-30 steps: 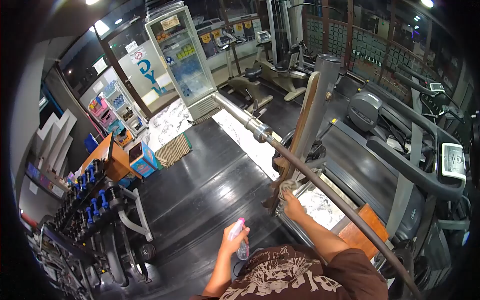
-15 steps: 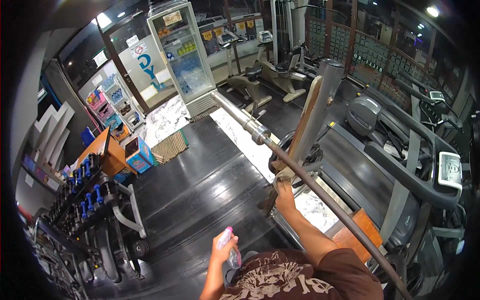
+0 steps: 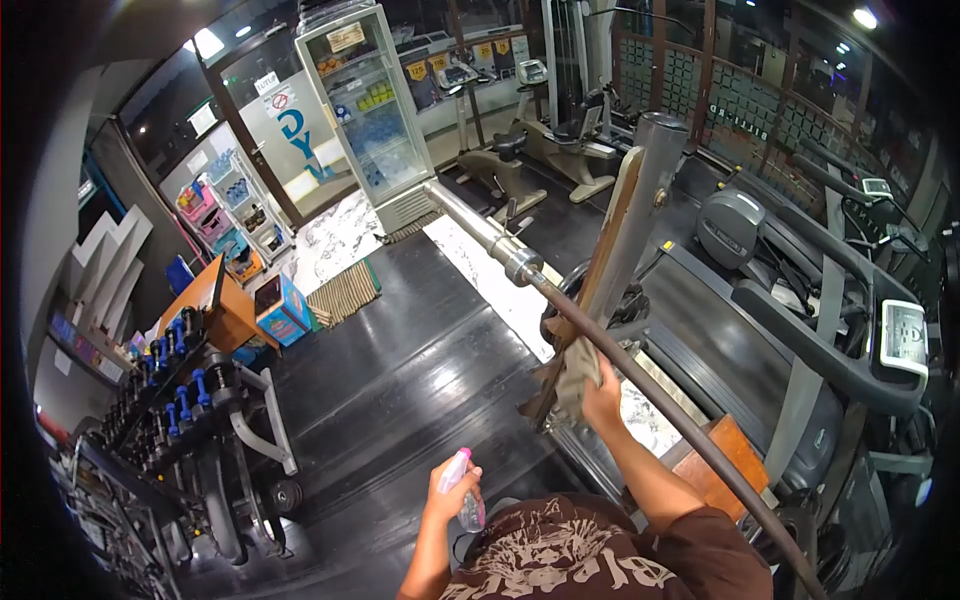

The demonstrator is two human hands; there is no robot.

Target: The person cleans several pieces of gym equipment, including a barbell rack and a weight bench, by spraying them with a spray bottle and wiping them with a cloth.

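My left hand (image 3: 453, 487) is wrapped around a clear plastic bottle (image 3: 471, 514) with a pink top, held upright in front of my body. My right hand (image 3: 602, 398) grips a greyish-beige cloth (image 3: 577, 377), which lies against the notched side of the rack upright (image 3: 641, 200). A barbell (image 3: 665, 408) crosses diagonally over the upright, just above and beside my right hand. Its thick metal sleeve (image 3: 480, 228) points away toward the fridge. Part of the cloth is hidden behind my fingers.
A dumbbell rack (image 3: 215, 400) stands on the left, near a wooden desk (image 3: 225, 320). A glass-door fridge (image 3: 375, 130) is ahead. Treadmills (image 3: 740, 340) and exercise bikes (image 3: 500, 170) fill the right and back. A brown box (image 3: 722, 465) sits under the barbell.
My right hand has shifted slightly right along the upright, and more of the cloth shows now. The left hand with the bottle has barely moved.
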